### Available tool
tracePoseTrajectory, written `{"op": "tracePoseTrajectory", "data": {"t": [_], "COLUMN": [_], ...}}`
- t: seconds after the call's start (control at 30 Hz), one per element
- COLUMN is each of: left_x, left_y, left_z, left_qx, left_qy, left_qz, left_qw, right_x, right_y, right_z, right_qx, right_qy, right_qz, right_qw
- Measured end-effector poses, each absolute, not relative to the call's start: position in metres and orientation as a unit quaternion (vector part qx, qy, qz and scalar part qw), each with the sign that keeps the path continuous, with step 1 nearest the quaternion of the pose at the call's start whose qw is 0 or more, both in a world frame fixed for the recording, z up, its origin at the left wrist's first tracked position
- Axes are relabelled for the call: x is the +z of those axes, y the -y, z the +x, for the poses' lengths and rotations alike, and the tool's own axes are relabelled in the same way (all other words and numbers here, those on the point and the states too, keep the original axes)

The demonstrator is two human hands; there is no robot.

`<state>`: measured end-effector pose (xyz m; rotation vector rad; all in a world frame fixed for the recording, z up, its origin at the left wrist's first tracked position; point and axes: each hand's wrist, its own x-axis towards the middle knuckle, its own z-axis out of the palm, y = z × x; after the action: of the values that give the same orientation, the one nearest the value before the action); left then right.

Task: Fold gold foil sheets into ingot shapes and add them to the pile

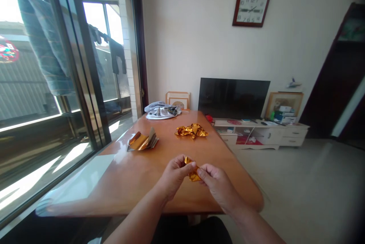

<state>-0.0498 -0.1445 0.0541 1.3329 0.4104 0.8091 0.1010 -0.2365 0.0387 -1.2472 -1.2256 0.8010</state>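
Foil piece point(195, 176), gold, pinched by thumb and fingers of left hand point(177, 169) and right hand point(216, 177) above table point(134, 185), toward its near edge. Crumpled foil point(192, 131) lies near the right edge; foil sheets point(142, 142), nearer the left.

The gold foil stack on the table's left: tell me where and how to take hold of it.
Probably pinch the gold foil stack by its raised right-hand edges, coming in from the right. Those sheets fan upward above the table, leaving edges to grasp.
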Motion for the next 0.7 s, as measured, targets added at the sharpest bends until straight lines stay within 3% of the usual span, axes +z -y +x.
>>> {"op": "tracePoseTrajectory", "data": {"t": [0.7], "left_x": [0.034], "left_y": [0.235], "left_z": [-0.103], "left_qx": [0.405], "left_qy": [-0.221], "left_qz": [0.508], "left_qw": [0.727], "right_x": [0.034], "right_y": [0.307], "right_z": [0.062], "right_qx": [0.346], "right_qy": [0.583], "right_qz": [-0.551], "right_qw": [0.486]}}
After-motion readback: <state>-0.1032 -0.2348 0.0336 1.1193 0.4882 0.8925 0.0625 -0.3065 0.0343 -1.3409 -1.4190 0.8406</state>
